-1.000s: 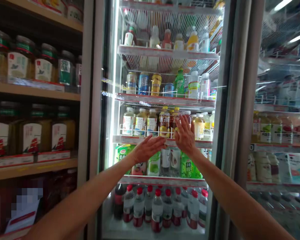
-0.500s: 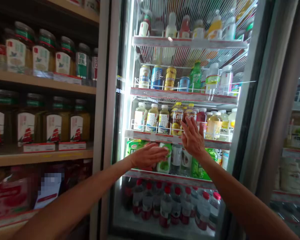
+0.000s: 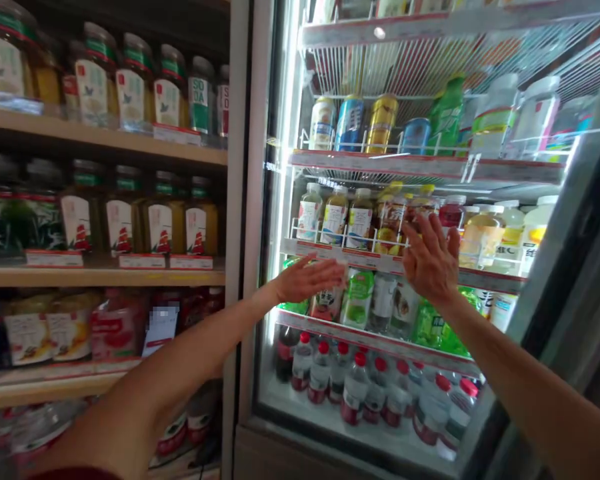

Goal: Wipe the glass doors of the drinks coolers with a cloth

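Observation:
Both my arms reach toward a lit drinks fridge (image 3: 267, 373). My left hand (image 3: 313, 279) is stretched flat with its fingers pointing right, in front of the shelf of green and dark drink packs. Nothing is in it. A green bottle (image 3: 357, 300) stands just beyond its fingertips. My right hand (image 3: 433, 260) is raised with its fingers spread and holds nothing. Behind its fingers, partly hidden, are yellow-capped tea bottles (image 3: 391, 220) and a red drink bottle (image 3: 451, 212). Whether either hand touches the glass I cannot tell.
Water bottles with red caps (image 3: 357, 390) fill the fridge bottom. Cans (image 3: 349, 123) and a green bottle (image 3: 447, 110) stand on an upper shelf. To the left, a wooden shelf unit (image 3: 105, 275) holds rows of bottles and a phone-like screen (image 3: 161, 327).
The view has moved closer to the fridge and shifted, so the left shelves show more. My hands stay raised and spread, about the same distance apart.

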Motion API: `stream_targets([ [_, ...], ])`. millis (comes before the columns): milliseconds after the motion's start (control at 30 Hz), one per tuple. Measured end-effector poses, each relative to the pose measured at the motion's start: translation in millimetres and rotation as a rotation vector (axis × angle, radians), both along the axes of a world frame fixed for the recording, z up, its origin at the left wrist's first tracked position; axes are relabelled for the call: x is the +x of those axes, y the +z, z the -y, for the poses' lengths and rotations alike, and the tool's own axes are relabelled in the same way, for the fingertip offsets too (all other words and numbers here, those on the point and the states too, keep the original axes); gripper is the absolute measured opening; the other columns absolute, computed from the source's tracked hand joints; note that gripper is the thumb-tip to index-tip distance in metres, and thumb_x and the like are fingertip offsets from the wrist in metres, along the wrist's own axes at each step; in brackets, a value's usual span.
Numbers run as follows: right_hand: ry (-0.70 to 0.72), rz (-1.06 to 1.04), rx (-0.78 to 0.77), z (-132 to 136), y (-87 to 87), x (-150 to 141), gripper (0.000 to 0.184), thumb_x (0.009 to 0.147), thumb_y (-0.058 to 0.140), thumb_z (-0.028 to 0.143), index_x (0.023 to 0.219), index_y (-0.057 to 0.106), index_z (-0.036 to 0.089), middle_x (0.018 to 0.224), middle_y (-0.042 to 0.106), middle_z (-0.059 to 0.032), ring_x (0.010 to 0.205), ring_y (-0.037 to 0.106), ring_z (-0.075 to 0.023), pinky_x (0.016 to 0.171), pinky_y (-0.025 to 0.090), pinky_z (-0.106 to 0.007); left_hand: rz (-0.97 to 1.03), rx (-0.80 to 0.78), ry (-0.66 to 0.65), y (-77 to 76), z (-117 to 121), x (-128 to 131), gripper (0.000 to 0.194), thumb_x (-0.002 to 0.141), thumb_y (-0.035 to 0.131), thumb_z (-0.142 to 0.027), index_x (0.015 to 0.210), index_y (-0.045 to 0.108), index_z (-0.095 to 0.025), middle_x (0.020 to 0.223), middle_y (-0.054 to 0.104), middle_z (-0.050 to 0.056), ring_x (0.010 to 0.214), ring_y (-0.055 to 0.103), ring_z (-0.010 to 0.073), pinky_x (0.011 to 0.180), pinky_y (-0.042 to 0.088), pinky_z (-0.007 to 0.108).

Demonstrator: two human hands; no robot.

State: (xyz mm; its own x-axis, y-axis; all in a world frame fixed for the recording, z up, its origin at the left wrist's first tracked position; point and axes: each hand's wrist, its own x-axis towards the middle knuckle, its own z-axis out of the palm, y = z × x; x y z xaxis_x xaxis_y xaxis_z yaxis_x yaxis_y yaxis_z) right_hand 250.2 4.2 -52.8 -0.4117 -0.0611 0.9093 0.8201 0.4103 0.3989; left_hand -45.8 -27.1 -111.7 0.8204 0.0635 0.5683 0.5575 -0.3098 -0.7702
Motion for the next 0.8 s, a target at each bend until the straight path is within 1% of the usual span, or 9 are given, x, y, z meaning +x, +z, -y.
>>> stream_targets([
  [100, 0.044, -0.007, 0.018, -3, -0.5, 0, 0.05, 0.083, 0.044, 0.026, 0.132, 0.039, 0.022, 0.143, 0.033, -0.0078, 0.133, 0.028, -0.0275, 0.108, 0.017, -0.052, 0.634, 0.089, 0.175, 21.4, -1, -12, 0.042, 0.089, 0.035, -0.02, 0.131, 0.036, -0.022, 0.143, 0.032, 0.006, 0.137, 0.013, 0.0173, 0.112, 0.013, 0.046],
  [167, 0.086, -0.021, 0.049, -6, -1.1, -1, 0.049, 0.083, 0.044, 0.027, 0.131, 0.041, 0.022, 0.142, 0.035, -0.0086, 0.131, 0.03, -0.0285, 0.109, 0.016, -0.052, 0.876, 0.111, 0.261, 23.5, -2, -10, 0.042, 0.09, 0.032, -0.022, 0.132, 0.035, -0.018, 0.145, 0.027, 0.008, 0.137, 0.009, 0.0192, 0.112, 0.014, 0.047],
  [200, 0.101, -0.026, 0.062, -8, -1.4, -1, 0.049, 0.082, 0.044, 0.028, 0.131, 0.042, 0.022, 0.141, 0.036, -0.0092, 0.131, 0.031, -0.0289, 0.108, 0.016, -0.052, 0.845, 0.089, 0.281, 18.4, -3, -6, 0.042, 0.09, 0.031, -0.023, 0.132, 0.035, -0.018, 0.145, 0.026, 0.008, 0.137, 0.008, 0.0195, 0.112, 0.014, 0.047],
  [367, 0.074, -0.016, 0.068, -8, -2.4, -1, 0.049, 0.082, 0.047, 0.027, 0.13, 0.044, 0.02, 0.14, 0.037, -0.0096, 0.131, 0.031, -0.0272, 0.109, 0.017, -0.049, 0.159, -0.103, 0.197, -12.4, -2, 4, 0.038, 0.091, 0.031, -0.023, 0.126, 0.04, -0.032, 0.14, 0.037, -0.006, 0.135, 0.017, 0.0109, 0.114, 0.014, 0.041],
  [433, 0.054, -0.013, 0.07, -6, -2.4, 0, 0.048, 0.082, 0.046, 0.027, 0.13, 0.044, 0.02, 0.141, 0.036, -0.0085, 0.132, 0.029, -0.026, 0.11, 0.017, -0.048, 0.335, -0.038, 0.167, -0.4, -4, -4, 0.037, 0.091, 0.033, -0.026, 0.126, 0.04, -0.034, 0.139, 0.039, -0.006, 0.135, 0.018, 0.011, 0.114, 0.015, 0.041],
  [533, 0.026, -0.013, 0.05, -5, -2.4, 0, 0.049, 0.081, 0.046, 0.026, 0.13, 0.042, 0.021, 0.143, 0.034, -0.0073, 0.133, 0.028, -0.0262, 0.109, 0.018, -0.051, 0.81, 0.121, 0.149, 28.2, -10, -12, 0.042, 0.091, 0.027, -0.024, 0.133, 0.032, -0.023, 0.145, 0.027, 0.005, 0.137, 0.01, 0.0178, 0.111, 0.013, 0.051],
  [600, 0.016, -0.009, 0.019, -4, -2.5, 1, 0.051, 0.081, 0.046, 0.025, 0.131, 0.04, 0.021, 0.143, 0.033, -0.0069, 0.133, 0.026, -0.0265, 0.108, 0.018, -0.053, 0.871, 0.16, 0.137, 32.4, -11, -7, 0.044, 0.091, 0.028, -0.022, 0.135, 0.028, -0.018, 0.146, 0.022, 0.011, 0.137, 0.007, 0.02, 0.111, 0.013, 0.052],
  [767, 0.02, -0.007, -0.029, -2, -2.3, 2, 0.052, 0.083, 0.042, 0.023, 0.134, 0.034, 0.025, 0.145, 0.029, -0.004, 0.135, 0.022, -0.0229, 0.11, 0.015, -0.05, 0.088, 0.038, 0.028, 0.1, -5, 5, 0.045, 0.085, 0.045, -0.02, 0.128, 0.037, -0.03, 0.139, 0.038, -0.001, 0.135, 0.02, 0.0126, 0.114, 0.01, 0.037],
  [800, 0.022, -0.012, -0.029, -2, -2.1, 2, 0.051, 0.084, 0.042, 0.023, 0.134, 0.033, 0.025, 0.145, 0.029, -0.0034, 0.135, 0.022, -0.0222, 0.11, 0.015, -0.05, 0.04, 0.035, 0.024, 0.1, -4, 1, 0.043, 0.085, 0.046, -0.021, 0.126, 0.039, -0.033, 0.138, 0.041, -0.003, 0.133, 0.023, 0.0112, 0.114, 0.01, 0.036],
])
